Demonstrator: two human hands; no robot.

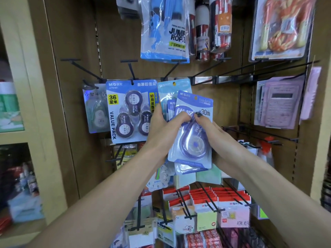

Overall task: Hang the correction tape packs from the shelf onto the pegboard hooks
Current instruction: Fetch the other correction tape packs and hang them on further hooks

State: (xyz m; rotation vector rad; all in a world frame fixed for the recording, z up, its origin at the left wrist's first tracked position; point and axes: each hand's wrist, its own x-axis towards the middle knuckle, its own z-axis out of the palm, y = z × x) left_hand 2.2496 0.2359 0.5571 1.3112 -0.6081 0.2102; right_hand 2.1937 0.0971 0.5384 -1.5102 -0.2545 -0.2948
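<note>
I hold a small stack of blue-and-white correction tape packs (192, 140) in front of the brown pegboard. My left hand (164, 127) grips the stack from the left, fingers curled over the front pack. My right hand (209, 129) pinches the front pack near its middle from the right. Behind the stack, a pale blue pack (172, 88) hangs at a black hook (172, 68). A blue three-piece value pack (130, 111) hangs on the hook to the left. Beside it hangs a greyish single tape pack (95, 108).
Bare black hooks (241, 68) stick out to the right of the stack. Jump rope packs (164, 29) hang above, pink calculators (279, 102) at the right. Rows of sticky notes (206, 203) on hooks fill the space below. A cream cabinet (26, 122) stands left.
</note>
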